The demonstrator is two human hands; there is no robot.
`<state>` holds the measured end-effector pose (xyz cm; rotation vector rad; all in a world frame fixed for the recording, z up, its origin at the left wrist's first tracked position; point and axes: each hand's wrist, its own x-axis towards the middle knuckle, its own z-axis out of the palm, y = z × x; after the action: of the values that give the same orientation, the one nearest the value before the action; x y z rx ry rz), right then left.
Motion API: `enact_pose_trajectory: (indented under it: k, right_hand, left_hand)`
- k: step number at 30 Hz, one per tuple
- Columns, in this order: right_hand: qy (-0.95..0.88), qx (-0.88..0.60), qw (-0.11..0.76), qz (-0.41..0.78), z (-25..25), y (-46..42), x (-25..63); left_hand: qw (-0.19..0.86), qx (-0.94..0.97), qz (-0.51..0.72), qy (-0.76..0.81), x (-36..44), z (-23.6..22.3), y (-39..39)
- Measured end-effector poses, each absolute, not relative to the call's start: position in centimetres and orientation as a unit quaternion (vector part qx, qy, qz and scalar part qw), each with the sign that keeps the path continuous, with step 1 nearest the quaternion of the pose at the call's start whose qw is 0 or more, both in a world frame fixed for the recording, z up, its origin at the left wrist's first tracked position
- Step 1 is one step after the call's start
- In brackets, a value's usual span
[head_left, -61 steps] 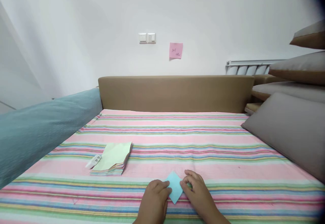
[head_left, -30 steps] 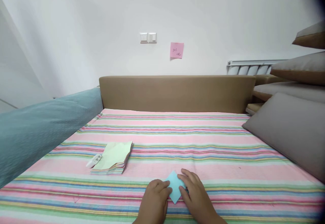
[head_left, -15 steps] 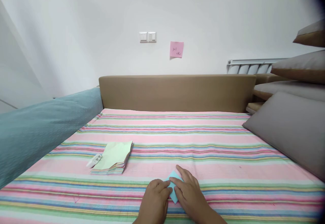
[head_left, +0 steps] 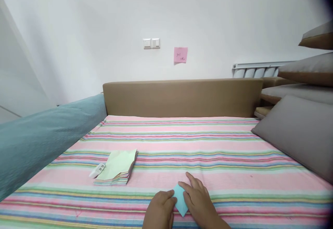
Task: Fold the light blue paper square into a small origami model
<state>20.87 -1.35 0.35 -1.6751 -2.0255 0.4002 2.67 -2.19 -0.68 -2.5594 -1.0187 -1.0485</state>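
A small folded piece of light blue paper (head_left: 180, 201) lies on the striped bedsheet (head_left: 234, 184), one corner pointing toward me. My left hand (head_left: 160, 208) grips its left corner between thumb and forefinger. From the right, my right hand (head_left: 197, 198) rests on the paper with thumb and forefinger touching it; the other fingers stretch out over the sheet. The paper's right part is hidden under those fingers.
To the left sits a stack of coloured paper (head_left: 118, 165) with a pale green sheet on top. A white device (head_left: 97, 170) touches its left edge. Grey cushions (head_left: 301, 128) pile up at right; a blue-covered bolster (head_left: 52, 132) runs along the left.
My right hand has moved in from the paper's right corner, slid left across it, then drawn back slightly right. My left hand keeps its grip. The view has tilted slightly.
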Motion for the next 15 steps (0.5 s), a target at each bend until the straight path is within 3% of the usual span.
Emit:
enact_pose_trajectory:
  k: [15]
  right_hand:
    - [-0.753,-0.599,0.241,0.129,0.0,-1.6,21.2]
  left_hand:
    - [0.062,-0.869,-0.322,-0.372,2.3,0.5,-2.6]
